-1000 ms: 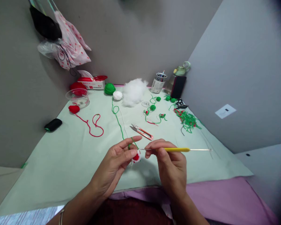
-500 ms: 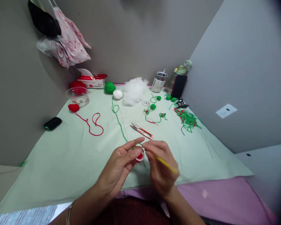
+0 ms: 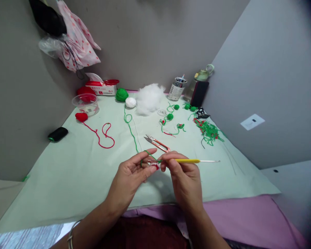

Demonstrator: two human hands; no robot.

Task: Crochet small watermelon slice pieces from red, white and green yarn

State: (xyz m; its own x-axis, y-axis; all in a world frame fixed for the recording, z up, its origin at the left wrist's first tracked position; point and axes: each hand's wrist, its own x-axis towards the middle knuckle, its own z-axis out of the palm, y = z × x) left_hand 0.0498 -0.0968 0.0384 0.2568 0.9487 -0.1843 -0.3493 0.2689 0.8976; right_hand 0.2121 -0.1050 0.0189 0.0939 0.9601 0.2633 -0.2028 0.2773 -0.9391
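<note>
Between thumb and fingers, my left hand [image 3: 131, 174] pinches a small red and white crochet piece [image 3: 154, 166], partly covered by the fingertips. Green yarn [image 3: 131, 133] runs from the table up over my raised left index finger. My right hand [image 3: 185, 174] grips a crochet hook [image 3: 188, 161] by its yellow handle, held nearly level. One metal end sticks out to the right; the other reaches the piece, where its tip is hard to make out. Just beyond my fingers lie thread snips [image 3: 157, 143] with orange handles.
Behind are a green yarn ball [image 3: 121, 94], white yarn ball [image 3: 130, 102], fluffy stuffing [image 3: 150, 99], a pen can [image 3: 177, 89] and a bottle [image 3: 197, 84] behind a phone [image 3: 199, 94]. Yarn scraps [image 3: 209, 131] lie right; a clear tub [image 3: 85, 104] and red yarn [image 3: 106, 141] lie left.
The crochet hook has swung from slanting down to the right to nearly level. My right hand has turned with it, and the crochet piece is tipped flatter and shows less red.
</note>
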